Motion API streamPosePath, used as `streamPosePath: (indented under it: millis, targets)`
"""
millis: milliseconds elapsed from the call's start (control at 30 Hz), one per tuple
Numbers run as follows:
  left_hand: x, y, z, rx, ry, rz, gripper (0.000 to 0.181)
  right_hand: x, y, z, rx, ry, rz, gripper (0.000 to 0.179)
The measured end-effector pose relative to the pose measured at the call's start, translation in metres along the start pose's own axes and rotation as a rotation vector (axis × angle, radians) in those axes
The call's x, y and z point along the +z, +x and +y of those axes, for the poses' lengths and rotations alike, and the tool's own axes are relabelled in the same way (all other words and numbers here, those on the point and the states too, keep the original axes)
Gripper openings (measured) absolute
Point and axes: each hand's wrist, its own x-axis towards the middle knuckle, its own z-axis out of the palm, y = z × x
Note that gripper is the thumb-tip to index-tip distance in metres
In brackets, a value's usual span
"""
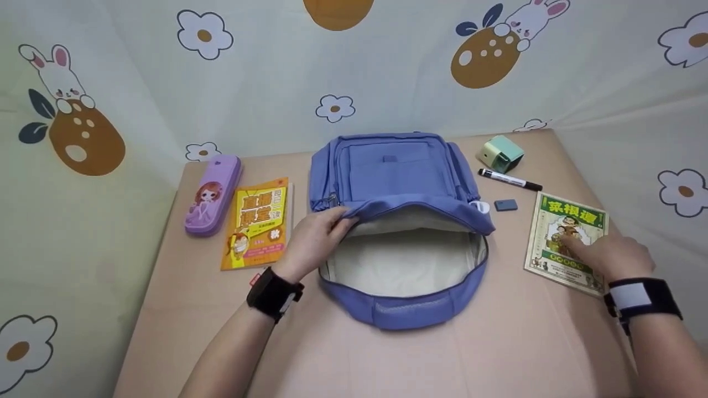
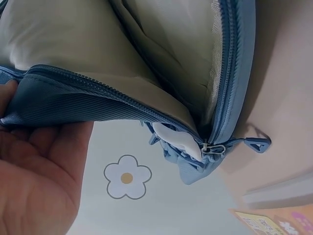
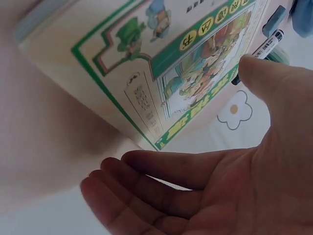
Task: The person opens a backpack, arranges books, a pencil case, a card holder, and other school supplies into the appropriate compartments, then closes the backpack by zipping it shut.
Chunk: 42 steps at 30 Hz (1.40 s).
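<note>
The bag (image 1: 390,171) lies in the middle of the bench (image 1: 498,342), its mouth wide and facing the person, pale lining showing inside. The left hand (image 1: 312,240) has its grip closed on the edge of the flap (image 1: 448,207) at the left corner of the mouth, thumb on one side and fingers on the other, holding it up. In the left wrist view a zip pull (image 2: 257,144) hangs out at a corner of the mouth, with a white item (image 2: 177,139) beside it.

The green book (image 1: 561,262) lies face up on the bench, to the right of the bag and well apart from it. The right hand (image 1: 617,257) is at its right side, grip loose — thumb over the cover, fingers extended past the edge in the right wrist view. Whether the thumb presses the cover I cannot tell.

Beyond the green book lie a small eraser (image 1: 505,205), near the bag, a marker (image 1: 510,179) and a mint box (image 1: 500,153) behind that. Left of the bag lies the orange book (image 1: 257,221), with the purple case (image 1: 213,196) just beside it, farther left. Black straps (image 1: 274,293) circle both wrists. A cloth (image 1: 387,66) with rabbits and flowers hangs behind.
</note>
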Motion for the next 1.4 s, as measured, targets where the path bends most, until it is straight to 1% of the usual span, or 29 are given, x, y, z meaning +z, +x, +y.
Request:
streamPosePath:
  millis: [67,133,267,333,400,567,767,867,1000,1167,1267,1300,1400]
  targets:
    - [0.0,0.0,0.0,0.002,0.004,-0.001,0.017,0.0,0.003,0.002,0.011,0.048,-0.015,0.092]
    - [0.001,0.0,0.001,0.005,0.009,-0.002,0.018,-0.001,0.008,0.006,0.014,0.104,-0.053,0.09]
    - [0.001,0.0,0.001,0.011,0.028,-0.001,0.019,-0.006,0.015,0.01,0.031,0.257,-0.137,0.088]
    - [0.001,0.001,0.001,0.013,0.033,-0.001,0.018,-0.007,0.018,0.011,0.042,0.328,-0.162,0.087]
    - [0.001,0.001,0.002,0.017,0.04,-0.002,0.017,-0.01,0.02,0.012,0.026,0.352,-0.17,0.084]
    - [0.0,0.0,0.003,0.029,0.051,-0.005,0.016,-0.014,0.021,0.014,-0.01,0.309,-0.179,0.077]
    - [0.0,0.0,0.003,0.036,0.06,0.002,0.018,-0.016,0.023,0.015,0.017,0.423,-0.27,0.073]
    - [0.0,-0.001,0.002,0.037,0.066,0.001,0.018,-0.017,0.024,0.016,0.02,0.417,-0.281,0.074]
    - [0.001,-0.001,0.002,0.04,0.082,-0.002,0.021,-0.018,0.026,0.016,0.022,0.4,-0.275,0.075]
    - [0.0,-0.001,0.002,0.041,0.09,-0.005,0.023,-0.015,0.027,0.013,0.051,0.431,-0.256,0.07]
    - [0.0,-0.002,0.003,0.041,0.09,-0.005,0.023,-0.011,0.027,0.013,0.018,0.453,-0.236,0.07]
    - [0.0,-0.002,0.003,0.042,0.09,-0.004,0.023,-0.01,0.027,0.014,-0.007,0.458,-0.229,0.071]
    - [0.001,-0.002,0.003,0.047,0.096,-0.002,0.023,-0.009,0.026,0.018,-0.069,0.421,-0.194,0.07]
